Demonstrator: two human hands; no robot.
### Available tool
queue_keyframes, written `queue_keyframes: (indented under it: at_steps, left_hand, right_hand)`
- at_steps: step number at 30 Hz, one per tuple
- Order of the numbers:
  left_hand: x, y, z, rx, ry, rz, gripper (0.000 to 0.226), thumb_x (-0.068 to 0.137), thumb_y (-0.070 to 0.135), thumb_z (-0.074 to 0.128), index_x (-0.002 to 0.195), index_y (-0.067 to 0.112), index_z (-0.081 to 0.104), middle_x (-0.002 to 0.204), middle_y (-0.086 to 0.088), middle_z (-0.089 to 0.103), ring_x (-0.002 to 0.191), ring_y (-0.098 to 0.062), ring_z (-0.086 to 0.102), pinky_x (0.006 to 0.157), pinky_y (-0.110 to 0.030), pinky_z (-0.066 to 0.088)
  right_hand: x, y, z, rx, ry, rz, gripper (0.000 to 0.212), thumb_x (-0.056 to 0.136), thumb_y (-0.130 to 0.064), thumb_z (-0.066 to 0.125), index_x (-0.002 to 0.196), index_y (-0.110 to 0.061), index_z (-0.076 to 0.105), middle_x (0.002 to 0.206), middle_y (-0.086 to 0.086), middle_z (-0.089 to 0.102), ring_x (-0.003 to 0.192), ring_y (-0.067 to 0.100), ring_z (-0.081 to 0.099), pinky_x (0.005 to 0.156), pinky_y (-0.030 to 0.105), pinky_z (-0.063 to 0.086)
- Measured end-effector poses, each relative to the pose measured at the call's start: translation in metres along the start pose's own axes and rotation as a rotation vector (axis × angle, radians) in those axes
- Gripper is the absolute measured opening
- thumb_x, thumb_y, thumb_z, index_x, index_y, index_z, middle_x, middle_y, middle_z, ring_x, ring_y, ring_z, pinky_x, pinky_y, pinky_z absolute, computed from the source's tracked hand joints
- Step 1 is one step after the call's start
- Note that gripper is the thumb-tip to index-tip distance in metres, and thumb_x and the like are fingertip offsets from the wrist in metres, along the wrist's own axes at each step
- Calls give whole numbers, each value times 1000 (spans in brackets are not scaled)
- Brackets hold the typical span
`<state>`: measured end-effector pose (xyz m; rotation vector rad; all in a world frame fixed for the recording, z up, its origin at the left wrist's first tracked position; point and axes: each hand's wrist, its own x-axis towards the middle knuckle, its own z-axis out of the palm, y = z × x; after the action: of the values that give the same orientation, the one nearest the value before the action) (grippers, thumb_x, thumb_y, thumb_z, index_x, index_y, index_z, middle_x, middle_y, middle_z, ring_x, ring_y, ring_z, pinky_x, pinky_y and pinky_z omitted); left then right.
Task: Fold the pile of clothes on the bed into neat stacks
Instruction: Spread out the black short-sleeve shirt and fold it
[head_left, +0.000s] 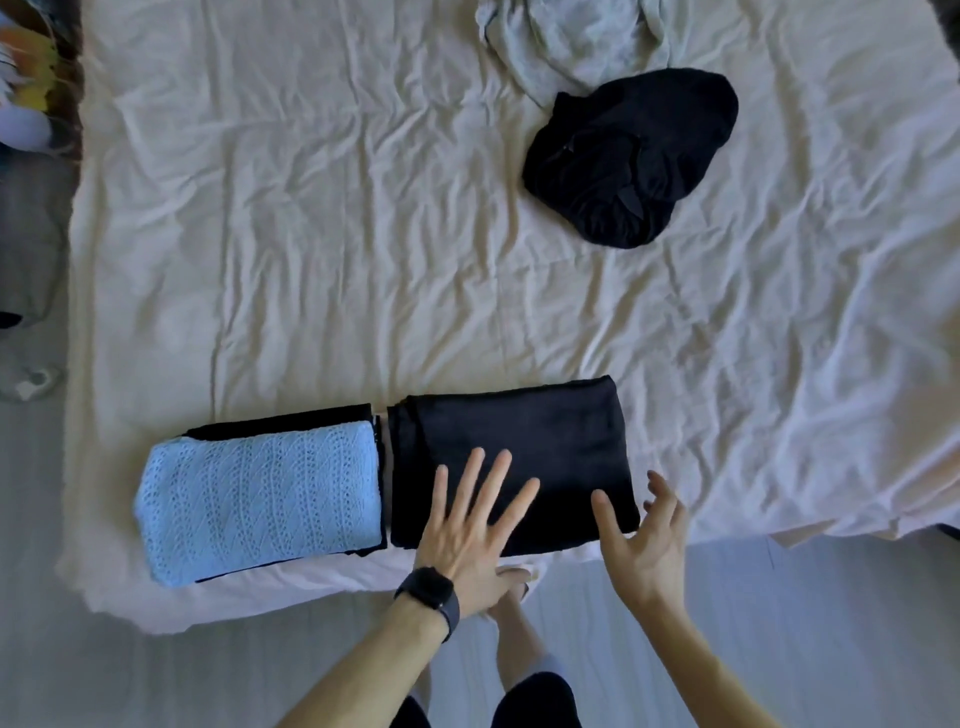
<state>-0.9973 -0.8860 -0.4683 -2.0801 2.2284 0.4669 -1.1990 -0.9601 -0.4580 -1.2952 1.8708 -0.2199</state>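
A folded black garment (545, 431) lies near the bed's front edge. My left hand (472, 525), with a dark watch at the wrist, lies flat on it with fingers spread. My right hand (644, 540) hovers at the garment's right front corner, palm turned inward, fingers relaxed and holding nothing. To the left sits a stack with a folded light blue knit (260, 499) on top of a black folded piece (291, 418). Farther back lie a crumpled black garment (628, 156) and a crumpled pale grey garment (576, 41).
The bed (311, 234) is covered by a wrinkled cream sheet. Its front edge runs just above my wrists, with pale floor (779, 623) below. Colourful objects (26, 78) sit beyond the bed's left edge.
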Motion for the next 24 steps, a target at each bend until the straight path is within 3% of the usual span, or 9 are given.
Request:
queue_keyframes:
  at_steps: [1, 3, 5, 10, 12, 14, 16, 20, 24]
  left_hand:
    - [-6, 0, 8, 61, -61, 42, 119, 65, 69, 77, 160, 30, 16, 167, -14, 6, 152, -42, 9, 115, -67, 11]
    - [-12, -6, 17, 125, -109, 13, 121, 62, 35, 86, 159, 31, 14, 166, -15, 9, 151, -44, 12, 113, -72, 15]
    - [-14, -19, 18, 141, -115, -76, 123, 55, 6, 79, 159, 29, 18, 165, -16, 15, 149, -45, 16, 110, -73, 20]
    - [-26, -37, 13, 128, -113, -8, 121, 53, -10, 68, 158, 27, 20, 164, -18, 17, 146, -44, 27, 106, -67, 36]
    - [-28, -37, 8, 108, -141, -2, 120, 56, -2, 74, 158, 27, 20, 164, -18, 15, 147, -44, 25, 110, -65, 34]
    - [-28, -34, 5, 66, -154, 31, 112, 66, 36, 81, 159, 28, 19, 166, -14, 11, 150, -42, 17, 115, -64, 25]
    - [-21, -31, -1, -26, -83, 19, 100, 77, 66, 63, 159, 30, 19, 167, -9, 8, 153, -36, 11, 116, -63, 19]
    - [37, -39, -15, -106, 111, -179, 76, 90, 57, 48, 156, 22, 31, 163, -9, 23, 149, -35, 23, 116, -59, 19]
    - [77, -67, -13, -43, 54, -292, 65, 96, 55, 29, 141, 15, 52, 142, -8, 55, 136, -32, 47, 110, -57, 34]
  right_hand:
    - [-3, 4, 4, 37, 9, 75, 74, 89, -63, 61, 146, -23, 37, 143, 1, 42, 125, 22, 52, 97, 42, 47]
    - [-2, 10, 9, 123, 37, 183, 56, 91, -62, 59, 131, -25, 47, 127, -3, 52, 104, 16, 62, 86, 37, 48]
    - [3, 13, 12, 182, 36, 237, 35, 96, -54, 58, 114, -25, 52, 111, -5, 63, 96, 19, 66, 80, 38, 51]
    - [9, 16, 10, 185, 8, 232, 27, 99, -48, 56, 109, -22, 53, 110, 2, 66, 89, 18, 64, 80, 37, 49]
    - [7, 13, 6, 120, -7, 199, 28, 99, -46, 57, 112, -22, 52, 118, 3, 62, 91, 14, 60, 82, 36, 46]
    - [5, 7, 2, 59, 26, 116, 37, 97, -43, 60, 125, -20, 53, 132, 3, 55, 108, 19, 55, 89, 37, 44]
    - [3, -7, -1, -16, 124, -52, 48, 96, -43, 61, 136, -19, 51, 143, 5, 47, 125, 25, 45, 97, 38, 39]
    - [32, -51, 6, -247, 214, -458, 54, 99, -48, 53, 149, -30, 43, 158, 4, 38, 142, 28, 34, 110, 44, 34]
    - [84, -67, 22, -429, 94, -528, 50, 104, -47, 44, 149, -28, 45, 157, -1, 40, 143, 26, 36, 112, 44, 35]
